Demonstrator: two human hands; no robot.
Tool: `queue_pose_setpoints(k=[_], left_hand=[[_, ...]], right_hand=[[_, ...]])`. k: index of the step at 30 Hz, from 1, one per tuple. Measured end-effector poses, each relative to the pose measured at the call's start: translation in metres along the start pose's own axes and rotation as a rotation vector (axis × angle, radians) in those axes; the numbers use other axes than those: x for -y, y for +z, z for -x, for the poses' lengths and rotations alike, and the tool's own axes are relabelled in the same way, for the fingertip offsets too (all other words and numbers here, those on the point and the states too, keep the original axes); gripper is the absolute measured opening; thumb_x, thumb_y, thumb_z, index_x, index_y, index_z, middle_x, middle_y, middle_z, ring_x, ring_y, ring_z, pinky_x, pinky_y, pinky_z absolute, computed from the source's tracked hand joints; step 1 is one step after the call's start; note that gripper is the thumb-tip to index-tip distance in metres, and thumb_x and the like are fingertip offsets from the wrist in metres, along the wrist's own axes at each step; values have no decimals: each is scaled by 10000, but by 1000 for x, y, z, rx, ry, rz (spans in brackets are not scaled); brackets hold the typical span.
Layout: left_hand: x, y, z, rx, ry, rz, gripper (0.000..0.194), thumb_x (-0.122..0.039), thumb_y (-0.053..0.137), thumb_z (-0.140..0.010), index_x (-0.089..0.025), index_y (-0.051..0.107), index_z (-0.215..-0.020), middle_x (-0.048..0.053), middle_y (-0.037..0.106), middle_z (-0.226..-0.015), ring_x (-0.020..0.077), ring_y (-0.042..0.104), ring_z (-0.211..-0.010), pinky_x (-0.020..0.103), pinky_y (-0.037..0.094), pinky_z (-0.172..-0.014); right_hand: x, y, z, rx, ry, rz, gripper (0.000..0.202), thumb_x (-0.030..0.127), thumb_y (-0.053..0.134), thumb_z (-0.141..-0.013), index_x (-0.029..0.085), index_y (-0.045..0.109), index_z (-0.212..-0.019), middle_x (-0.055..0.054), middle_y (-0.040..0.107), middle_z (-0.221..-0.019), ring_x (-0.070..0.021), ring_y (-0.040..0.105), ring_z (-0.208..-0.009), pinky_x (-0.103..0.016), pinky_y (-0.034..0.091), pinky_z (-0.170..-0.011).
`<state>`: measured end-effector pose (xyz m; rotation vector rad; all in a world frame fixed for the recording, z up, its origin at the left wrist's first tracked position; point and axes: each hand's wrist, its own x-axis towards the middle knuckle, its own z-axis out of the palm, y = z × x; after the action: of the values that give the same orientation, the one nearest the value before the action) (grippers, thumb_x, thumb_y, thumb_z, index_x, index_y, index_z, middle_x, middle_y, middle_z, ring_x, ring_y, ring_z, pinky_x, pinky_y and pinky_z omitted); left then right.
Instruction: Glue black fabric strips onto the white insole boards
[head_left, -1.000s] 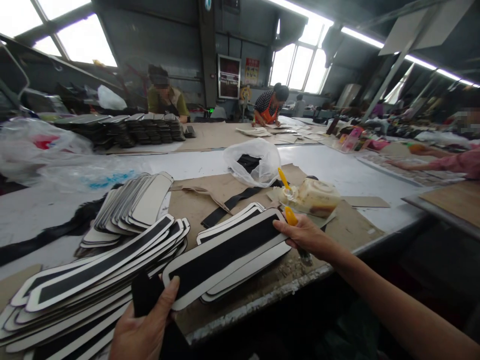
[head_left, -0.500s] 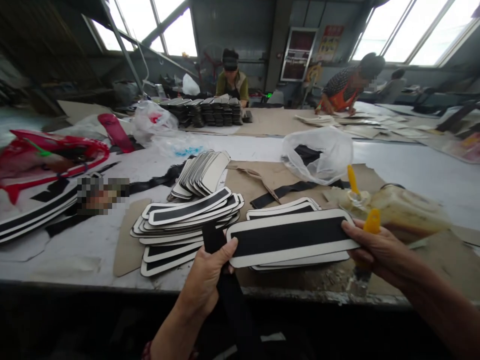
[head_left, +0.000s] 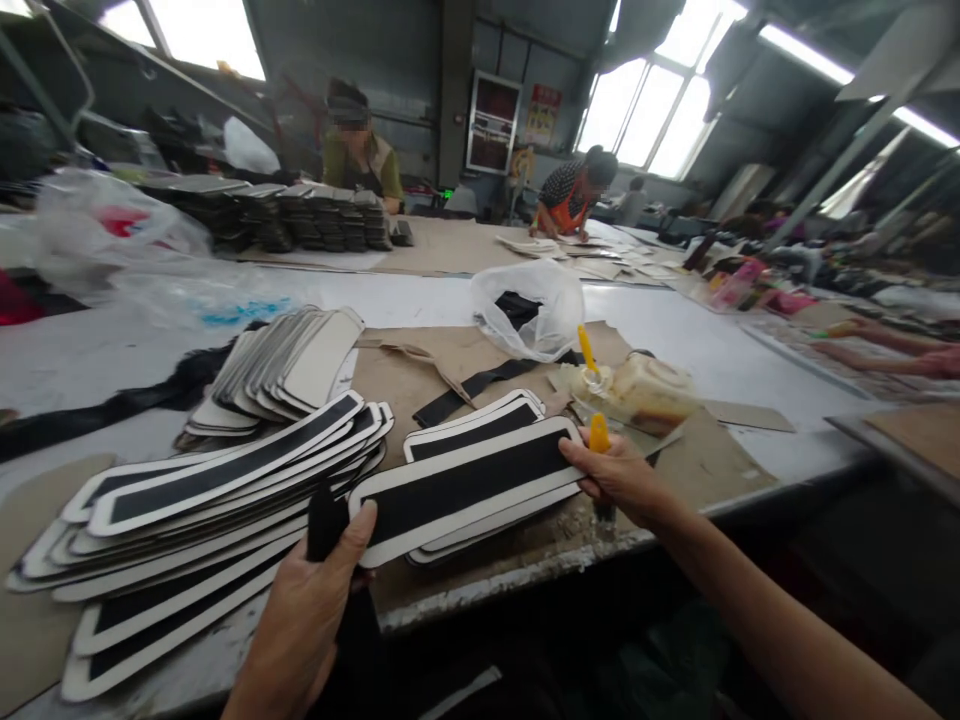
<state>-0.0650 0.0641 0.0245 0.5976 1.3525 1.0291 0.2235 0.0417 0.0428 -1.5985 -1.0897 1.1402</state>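
Observation:
Between my hands is a long, slightly curved white panel with a black band along its middle. My left hand is closed on its left end, thumb on top, and also grips a black fabric strip that hangs below the table edge. My right hand pinches the right end. A yellow-handled brush shows above and below the right fingers, apparently held in them. Under the panel lie similar panels. Left of my hands is a larger stack of black-banded panels.
Plain white panels lie fanned behind the stack. Beyond the right hand is a cloudy plastic container with another yellow handle. A clear bag holds black material. Two co-workers are across the table; another person's arms reach in at right.
The camera view has turned right, so the table's things sit further left and more of the right side shows. Both hands keep their hold on the panel.

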Motion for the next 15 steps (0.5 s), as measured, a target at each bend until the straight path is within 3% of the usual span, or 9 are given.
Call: queue_pose_setpoints(k=[5, 12, 15], left_hand=[[2, 4, -6, -97, -22, -6, 315, -289, 783, -611, -164, 677, -881, 22, 685, -673, 187, 637, -550, 271, 537, -532], [5, 0, -8, -137, -60, -64, 293, -375, 799, -593, -163, 675, -753, 15, 666, -601, 165, 611, -476, 246, 530, -474], [2, 1, -7, -174, -34, -71, 228, -329, 796, -611, -163, 668, -699, 13, 684, -640, 138, 607, -478, 208, 522, -478]], right_hand=[[-5, -2, -1, 25, 28, 42, 424, 551, 630, -727, 191, 421, -643, 91, 385, -408, -36, 274, -345, -179, 164, -343], [-6, -4, -1, 29, -2, 109, 422, 537, 606, -757, 189, 421, -607, 84, 382, -418, -41, 298, -359, -190, 179, -353], [-6, -5, -1, 62, -24, 103, 429, 548, 577, -782, 189, 424, -605, 80, 379, -425, -44, 288, -366, -201, 173, -358]])
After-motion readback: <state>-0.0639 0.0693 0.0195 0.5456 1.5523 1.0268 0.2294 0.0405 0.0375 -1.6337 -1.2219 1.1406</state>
